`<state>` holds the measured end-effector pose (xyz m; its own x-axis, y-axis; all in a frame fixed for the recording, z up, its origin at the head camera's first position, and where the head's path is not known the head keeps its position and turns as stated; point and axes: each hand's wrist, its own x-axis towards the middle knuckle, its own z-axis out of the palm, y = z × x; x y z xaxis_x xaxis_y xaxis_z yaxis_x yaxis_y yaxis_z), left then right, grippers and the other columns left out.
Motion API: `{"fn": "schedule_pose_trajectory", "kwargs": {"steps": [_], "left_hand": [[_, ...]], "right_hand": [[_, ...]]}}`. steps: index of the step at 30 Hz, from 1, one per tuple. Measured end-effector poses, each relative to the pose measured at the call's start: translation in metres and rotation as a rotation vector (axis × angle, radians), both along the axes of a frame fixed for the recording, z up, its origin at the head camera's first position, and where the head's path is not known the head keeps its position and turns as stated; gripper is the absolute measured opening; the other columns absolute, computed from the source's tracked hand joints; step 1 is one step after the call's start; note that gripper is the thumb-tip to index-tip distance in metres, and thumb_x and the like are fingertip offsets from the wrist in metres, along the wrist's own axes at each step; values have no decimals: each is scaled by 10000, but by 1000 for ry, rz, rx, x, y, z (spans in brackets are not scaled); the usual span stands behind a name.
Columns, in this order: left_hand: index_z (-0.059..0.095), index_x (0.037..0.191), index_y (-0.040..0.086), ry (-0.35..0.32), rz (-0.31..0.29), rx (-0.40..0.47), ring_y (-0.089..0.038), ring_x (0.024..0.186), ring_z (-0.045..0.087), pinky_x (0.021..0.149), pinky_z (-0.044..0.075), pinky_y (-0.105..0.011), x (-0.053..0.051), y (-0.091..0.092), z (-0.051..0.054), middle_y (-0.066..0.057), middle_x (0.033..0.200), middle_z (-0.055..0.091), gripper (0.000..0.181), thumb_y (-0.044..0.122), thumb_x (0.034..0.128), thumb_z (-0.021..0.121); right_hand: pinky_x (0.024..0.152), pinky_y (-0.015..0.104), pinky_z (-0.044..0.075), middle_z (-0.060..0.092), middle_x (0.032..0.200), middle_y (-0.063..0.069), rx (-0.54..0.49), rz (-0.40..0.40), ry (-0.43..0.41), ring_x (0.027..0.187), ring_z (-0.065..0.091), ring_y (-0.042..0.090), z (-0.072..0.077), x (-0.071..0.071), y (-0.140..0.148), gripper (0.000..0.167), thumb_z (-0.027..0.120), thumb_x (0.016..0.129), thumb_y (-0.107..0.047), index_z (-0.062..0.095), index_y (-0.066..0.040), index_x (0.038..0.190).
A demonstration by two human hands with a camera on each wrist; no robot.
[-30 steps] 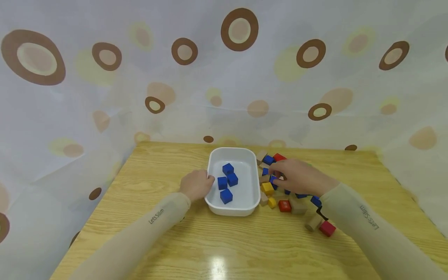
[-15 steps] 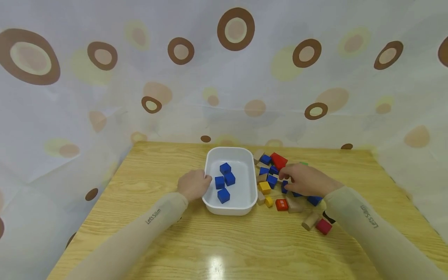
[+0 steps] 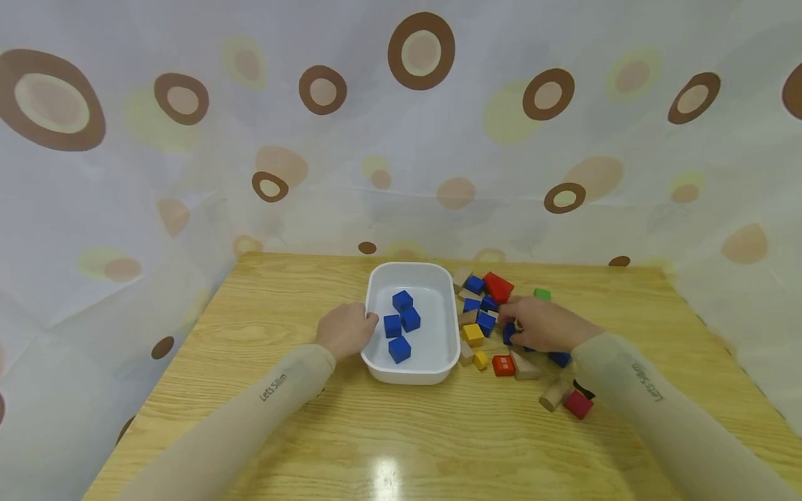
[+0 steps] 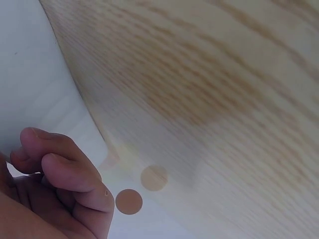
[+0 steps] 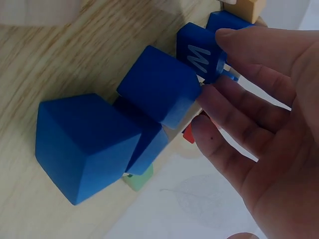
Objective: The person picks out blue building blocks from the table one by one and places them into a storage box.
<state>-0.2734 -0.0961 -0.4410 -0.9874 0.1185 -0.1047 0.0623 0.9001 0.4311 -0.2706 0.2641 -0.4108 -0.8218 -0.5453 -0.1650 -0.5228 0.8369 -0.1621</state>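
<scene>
Blue paint covers the letter block (image 5: 197, 54) at the right hand (image 3: 546, 325); its white letter reads as a W or an M. From the palm, the block lies toward the tray side, just at the fingertips, with the thumb tip on the side nearer the table's near edge and the other fingertips on the side nearer its far edge. Its lettered face looks about square, so no long axis stands out. The right hand is much the nearer; the left hand (image 3: 346, 331) is across the white plastic tray (image 3: 410, 378), gripping its left rim, thumb over the top and fingers bent against the outside wall.

The right hand's fingers (image 5: 224, 107) are slightly bent and a little apart. The thumb tip overlaps one corner of the letter block and the fingers come up to another edge, but I cannot tell whether they pinch it. It sits among other blocks on the wooden table (image 3: 282, 285), beyond the tray's right rim and nearer the table's far edge than its near one. A yellow block (image 3: 473, 335) and more blue blocks (image 5: 159, 82) lie between. Four blue cubes (image 3: 399, 349) rest inside the tray.
</scene>
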Motion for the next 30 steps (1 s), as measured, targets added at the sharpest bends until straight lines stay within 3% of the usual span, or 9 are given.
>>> {"fn": "schedule_pose_trajectory", "kwargs": {"steps": [8, 18, 22, 30], "left_hand": [[626, 832, 93, -12, -5, 4, -175, 611, 590, 539, 423, -288, -1, -1, 1, -44, 698, 606, 364, 351, 1010, 441], [623, 840, 98, -21, 3, -2, -180, 633, 588, 559, 423, -296, -1, -1, -1, -46, 716, 603, 362, 360, 1012, 441], [630, 859, 95, -21, 6, 3, -182, 638, 590, 563, 427, -297, -1, -1, -2, -46, 722, 605, 357, 358, 1015, 445], [646, 902, 82, -17, 7, 10, -181, 640, 594, 560, 434, -297, -2, -1, -3, -47, 728, 608, 363, 360, 1020, 445]], "right_hand": [[937, 477, 537, 598, 1348, 211, 29, -12, -3, 1170, 636, 356, -6, -3, -2, 224, 726, 895, -104, 702, -114, 1117], [845, 408, 563, 668, 1170, 107, 36, 2, -10, 961, 656, 214, 1, -2, -6, 184, 720, 898, -115, 707, -103, 1081], [813, 390, 561, 660, 1079, 53, 47, -1, 10, 864, 605, 164, 14, -1, -13, 144, 717, 900, -145, 708, -118, 1041], [776, 356, 551, 670, 1015, 14, -15, 69, 135, 799, 569, 134, 46, -1, -39, 110, 712, 899, -162, 726, -140, 1006]]}}
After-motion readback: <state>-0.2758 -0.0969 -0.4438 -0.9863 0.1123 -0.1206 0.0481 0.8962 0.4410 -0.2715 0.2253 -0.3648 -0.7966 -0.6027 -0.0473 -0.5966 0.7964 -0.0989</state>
